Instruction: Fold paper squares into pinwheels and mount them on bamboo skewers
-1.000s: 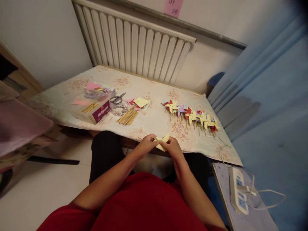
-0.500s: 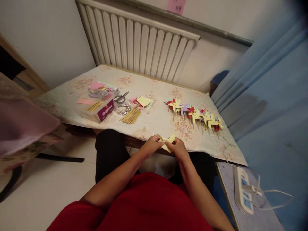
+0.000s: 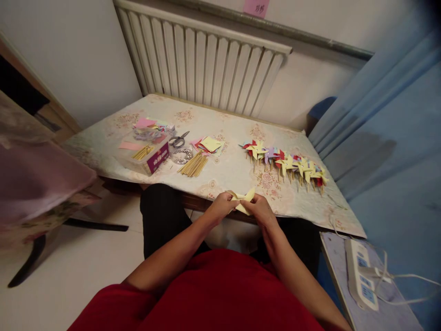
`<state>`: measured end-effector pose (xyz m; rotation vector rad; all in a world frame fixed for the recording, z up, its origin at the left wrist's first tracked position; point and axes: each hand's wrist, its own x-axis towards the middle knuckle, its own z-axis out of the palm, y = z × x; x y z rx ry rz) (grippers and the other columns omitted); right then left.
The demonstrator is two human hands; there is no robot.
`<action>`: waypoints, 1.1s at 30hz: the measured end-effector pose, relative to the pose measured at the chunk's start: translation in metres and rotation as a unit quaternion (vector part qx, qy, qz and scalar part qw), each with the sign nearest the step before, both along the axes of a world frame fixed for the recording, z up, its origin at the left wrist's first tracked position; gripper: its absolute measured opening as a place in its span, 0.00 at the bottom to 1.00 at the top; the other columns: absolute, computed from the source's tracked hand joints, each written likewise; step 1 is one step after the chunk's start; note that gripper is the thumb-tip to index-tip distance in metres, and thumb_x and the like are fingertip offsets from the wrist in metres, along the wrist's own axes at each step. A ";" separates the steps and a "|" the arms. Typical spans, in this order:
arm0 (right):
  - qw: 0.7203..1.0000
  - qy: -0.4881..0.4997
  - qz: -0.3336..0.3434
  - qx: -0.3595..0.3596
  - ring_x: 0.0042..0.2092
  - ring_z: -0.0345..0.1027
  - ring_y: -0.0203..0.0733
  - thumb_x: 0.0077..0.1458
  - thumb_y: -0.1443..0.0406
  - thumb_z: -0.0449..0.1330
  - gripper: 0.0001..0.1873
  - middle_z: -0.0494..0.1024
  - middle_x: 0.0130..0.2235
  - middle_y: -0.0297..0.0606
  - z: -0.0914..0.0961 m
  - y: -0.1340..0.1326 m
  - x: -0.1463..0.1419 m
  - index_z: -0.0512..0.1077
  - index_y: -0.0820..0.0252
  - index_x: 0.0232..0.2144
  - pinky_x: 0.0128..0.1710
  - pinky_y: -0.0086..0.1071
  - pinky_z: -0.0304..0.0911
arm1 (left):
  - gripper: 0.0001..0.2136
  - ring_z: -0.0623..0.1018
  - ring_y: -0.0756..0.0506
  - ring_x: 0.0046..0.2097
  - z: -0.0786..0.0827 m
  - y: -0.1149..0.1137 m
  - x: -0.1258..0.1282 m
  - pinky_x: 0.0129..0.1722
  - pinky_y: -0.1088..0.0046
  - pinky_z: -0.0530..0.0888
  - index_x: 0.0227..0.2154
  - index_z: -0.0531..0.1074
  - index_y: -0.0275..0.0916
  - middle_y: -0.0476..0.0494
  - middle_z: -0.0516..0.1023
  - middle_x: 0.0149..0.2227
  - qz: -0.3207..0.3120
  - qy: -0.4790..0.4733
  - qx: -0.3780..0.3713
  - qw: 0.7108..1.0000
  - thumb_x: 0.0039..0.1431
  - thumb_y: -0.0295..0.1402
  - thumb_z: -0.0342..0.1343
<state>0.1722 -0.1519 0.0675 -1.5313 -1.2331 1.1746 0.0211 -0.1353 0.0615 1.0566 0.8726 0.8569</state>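
Between my two hands, just over the table's front edge, is a piece of yellow paper (image 3: 245, 206) with its corners bent inward. My left hand (image 3: 223, 205) pinches its left side, and my right hand (image 3: 261, 208) grips its right side with the thumb near the middle. One pointed corner stands up by the right hand. Ahead on the table lie a bundle of thin wooden sticks (image 3: 193, 164) and a stack of coloured paper squares (image 3: 211, 144). Finished-looking paper pinwheels (image 3: 285, 165) on sticks lie in a row at the right.
A clear plastic box (image 3: 140, 164) with sticks and a purple label stands at the left. Near it lie scissors (image 3: 179, 139) and a round dish of small shiny pieces (image 3: 182, 156). A power strip (image 3: 361, 274) with white cords rests on a side surface at the right.
My view has shifted slightly, so the table things appear a little further right. Both hands still hold the yellow paper, and the right thumb has moved slightly toward its middle.
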 end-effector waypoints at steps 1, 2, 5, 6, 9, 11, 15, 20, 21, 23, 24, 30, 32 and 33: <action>1.000 0.002 0.001 -0.002 0.25 0.65 0.36 0.38 0.58 0.64 0.19 0.77 0.26 0.36 0.001 0.000 -0.001 0.75 0.66 0.32 0.26 0.28 0.59 | 0.08 0.66 0.54 0.26 -0.001 0.000 -0.001 0.27 0.78 0.61 0.29 0.68 0.35 0.52 0.70 0.25 0.000 0.000 -0.002 1.000 0.44 0.30 0.56; 1.000 0.002 0.002 -0.003 0.25 0.65 0.36 0.38 0.58 0.64 0.19 0.77 0.26 0.36 0.002 0.000 -0.002 0.75 0.66 0.32 0.26 0.28 0.59 | 0.08 0.66 0.55 0.25 -0.002 0.001 -0.001 0.26 0.78 0.61 0.29 0.68 0.35 0.52 0.70 0.25 0.000 -0.001 -0.003 1.000 0.44 0.30 0.56; 1.000 -0.003 0.010 0.003 0.25 0.65 0.36 0.38 0.58 0.64 0.18 0.77 0.27 0.36 0.004 0.001 -0.005 0.75 0.66 0.31 0.26 0.28 0.59 | 0.08 0.66 0.55 0.25 -0.002 0.001 -0.004 0.25 0.78 0.60 0.29 0.67 0.35 0.52 0.70 0.25 -0.002 -0.004 -0.006 1.000 0.44 0.30 0.56; 1.000 -0.003 0.013 0.006 0.26 0.65 0.36 0.38 0.58 0.64 0.18 0.77 0.27 0.35 0.003 0.002 -0.005 0.75 0.65 0.31 0.26 0.28 0.59 | 0.08 0.66 0.55 0.25 -0.002 0.001 -0.005 0.25 0.78 0.60 0.29 0.68 0.34 0.52 0.70 0.25 -0.003 -0.007 -0.005 1.000 0.43 0.30 0.56; 1.000 0.005 0.016 0.016 0.25 0.64 0.35 0.38 0.59 0.64 0.16 0.76 0.25 0.34 0.000 0.002 -0.006 0.75 0.64 0.30 0.26 0.28 0.59 | 0.08 0.66 0.55 0.25 -0.003 0.000 -0.007 0.26 0.78 0.61 0.29 0.67 0.34 0.52 0.70 0.25 -0.006 -0.014 0.000 1.000 0.43 0.30 0.56; 1.000 0.004 0.013 0.019 0.25 0.63 0.34 0.38 0.59 0.65 0.16 0.74 0.24 0.32 -0.003 0.003 -0.006 0.74 0.64 0.29 0.26 0.28 0.58 | 0.08 0.66 0.55 0.24 -0.005 0.000 -0.009 0.25 0.78 0.60 0.29 0.67 0.35 0.53 0.69 0.24 -0.004 -0.010 0.004 1.000 0.44 0.30 0.56; 1.000 0.004 0.008 0.014 0.25 0.63 0.34 0.37 0.60 0.64 0.16 0.74 0.24 0.31 -0.008 0.007 -0.010 0.74 0.64 0.29 0.26 0.28 0.58 | 0.07 0.65 0.55 0.24 -0.012 0.002 -0.010 0.24 0.78 0.59 0.28 0.65 0.36 0.54 0.68 0.23 0.006 0.003 0.003 1.000 0.44 0.31 0.56; 1.000 -0.002 0.008 0.006 0.25 0.64 0.35 0.37 0.60 0.63 0.15 0.74 0.24 0.32 -0.018 0.019 -0.011 0.74 0.64 0.29 0.27 0.29 0.59 | 0.07 0.66 0.54 0.24 -0.019 0.009 -0.010 0.26 0.77 0.61 0.28 0.65 0.36 0.53 0.68 0.23 0.021 0.019 -0.016 0.999 0.45 0.31 0.55; 1.000 -0.004 0.011 0.005 0.25 0.64 0.35 0.37 0.60 0.63 0.15 0.75 0.24 0.32 -0.020 0.021 -0.011 0.75 0.64 0.29 0.27 0.29 0.59 | 0.07 0.66 0.54 0.24 -0.020 0.011 -0.009 0.26 0.77 0.62 0.28 0.65 0.36 0.53 0.69 0.24 0.026 0.020 -0.021 0.999 0.44 0.31 0.55; 1.000 -0.006 0.015 0.005 0.25 0.64 0.35 0.38 0.60 0.63 0.15 0.75 0.25 0.33 -0.023 0.026 -0.009 0.75 0.64 0.29 0.27 0.29 0.59 | 0.07 0.67 0.54 0.24 -0.021 0.015 -0.008 0.26 0.77 0.62 0.28 0.65 0.36 0.54 0.68 0.24 0.034 0.025 -0.028 0.999 0.44 0.30 0.55; 1.000 -0.008 0.016 0.006 0.25 0.64 0.35 0.38 0.60 0.63 0.15 0.75 0.25 0.33 -0.024 0.028 -0.008 0.75 0.64 0.30 0.27 0.29 0.59 | 0.07 0.66 0.54 0.24 -0.022 0.017 -0.007 0.26 0.77 0.62 0.28 0.65 0.36 0.54 0.68 0.23 0.037 0.031 -0.030 0.998 0.44 0.30 0.55; 1.000 0.000 0.008 -0.003 0.26 0.65 0.37 0.39 0.60 0.64 0.16 0.76 0.25 0.34 -0.031 0.040 0.002 0.76 0.64 0.31 0.27 0.29 0.59 | 0.08 0.67 0.54 0.25 -0.036 0.034 0.001 0.27 0.77 0.61 0.29 0.66 0.36 0.53 0.69 0.24 0.023 0.046 -0.022 0.998 0.44 0.32 0.55; 1.000 0.002 0.007 -0.008 0.26 0.66 0.37 0.39 0.59 0.64 0.15 0.77 0.25 0.34 -0.036 0.044 0.007 0.76 0.64 0.30 0.26 0.29 0.59 | 0.08 0.67 0.54 0.25 -0.042 0.039 0.003 0.28 0.77 0.62 0.29 0.67 0.35 0.53 0.69 0.25 0.013 0.055 -0.014 0.998 0.45 0.32 0.56; 1.000 0.004 0.007 -0.009 0.26 0.66 0.37 0.39 0.59 0.64 0.15 0.77 0.25 0.34 -0.039 0.047 0.010 0.76 0.64 0.30 0.26 0.29 0.59 | 0.08 0.67 0.54 0.25 -0.044 0.042 0.004 0.28 0.77 0.61 0.29 0.67 0.35 0.53 0.69 0.25 0.007 0.060 -0.011 0.998 0.46 0.33 0.56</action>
